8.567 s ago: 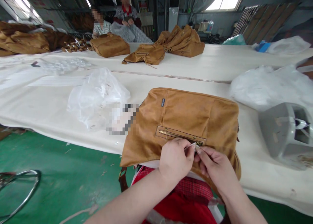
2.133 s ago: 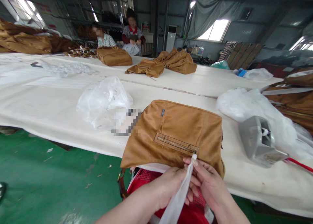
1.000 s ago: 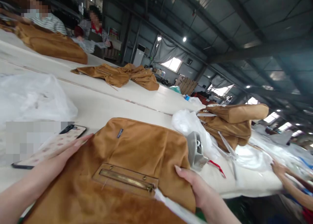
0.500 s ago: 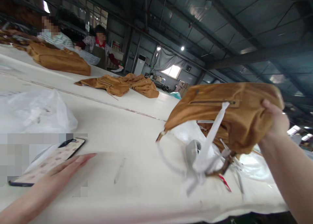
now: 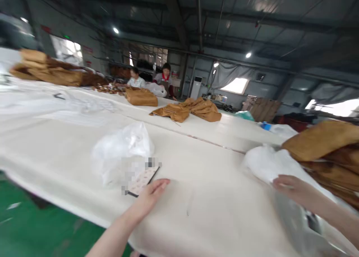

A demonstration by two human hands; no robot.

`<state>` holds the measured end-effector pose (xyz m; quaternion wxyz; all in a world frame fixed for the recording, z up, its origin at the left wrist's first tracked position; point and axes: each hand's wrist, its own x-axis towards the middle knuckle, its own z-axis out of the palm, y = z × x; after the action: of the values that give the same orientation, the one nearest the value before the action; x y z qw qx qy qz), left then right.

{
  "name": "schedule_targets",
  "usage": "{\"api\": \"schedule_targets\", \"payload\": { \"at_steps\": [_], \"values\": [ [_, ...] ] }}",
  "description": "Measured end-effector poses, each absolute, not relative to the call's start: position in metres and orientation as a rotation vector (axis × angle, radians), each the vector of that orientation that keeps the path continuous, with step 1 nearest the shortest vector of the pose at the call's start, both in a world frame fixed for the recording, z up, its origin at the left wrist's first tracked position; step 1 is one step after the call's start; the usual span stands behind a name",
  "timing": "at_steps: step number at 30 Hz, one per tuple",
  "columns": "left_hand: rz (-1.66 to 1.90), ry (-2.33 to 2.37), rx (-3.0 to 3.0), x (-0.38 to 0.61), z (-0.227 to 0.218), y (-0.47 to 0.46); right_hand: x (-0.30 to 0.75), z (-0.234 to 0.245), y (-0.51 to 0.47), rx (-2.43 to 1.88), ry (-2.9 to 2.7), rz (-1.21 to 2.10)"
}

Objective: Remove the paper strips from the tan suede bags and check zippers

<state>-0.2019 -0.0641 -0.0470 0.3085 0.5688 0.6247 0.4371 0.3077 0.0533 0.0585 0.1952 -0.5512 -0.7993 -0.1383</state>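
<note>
My left hand rests low over the white table, its fingers stretched forward and holding nothing. Just left of it lies a phone in a pale patterned case, partly blurred out. At the right, my right hand is beside a white plastic bag; motion smears its fingers, and whether they grip the plastic cannot be made out. Brown bags are piled beyond that arm. Under the right forearm is a smeared grey object whose kind is unclear.
A crumpled clear plastic bag lies behind the phone. Brown bags sit farther back on the long table, with another brown bag near two people. A brown heap stands far left. Green floor shows lower left.
The brown backpack-like bag with the zip is no longer in my right hand, which is now lower, by the white plastic. The view has swung left, so the phone and left hand appear farther right.
</note>
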Motion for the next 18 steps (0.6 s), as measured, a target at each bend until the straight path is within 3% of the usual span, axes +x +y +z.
{"api": "schedule_targets", "payload": {
  "at_steps": [7,14,18],
  "values": [
    [1.034,1.727,1.794,-0.191,-0.062,-0.071,0.212,-0.058,0.036,-1.083,-2.491,-0.443],
    [0.771,1.885,2.077,-0.166,-0.073,-0.08,0.158,-0.137,0.035,-1.239,-2.398,-0.336],
    [0.736,1.922,2.085,-0.167,-0.078,-0.078,0.161,-0.153,0.038,-1.288,-2.385,-0.296]
  ]
}}
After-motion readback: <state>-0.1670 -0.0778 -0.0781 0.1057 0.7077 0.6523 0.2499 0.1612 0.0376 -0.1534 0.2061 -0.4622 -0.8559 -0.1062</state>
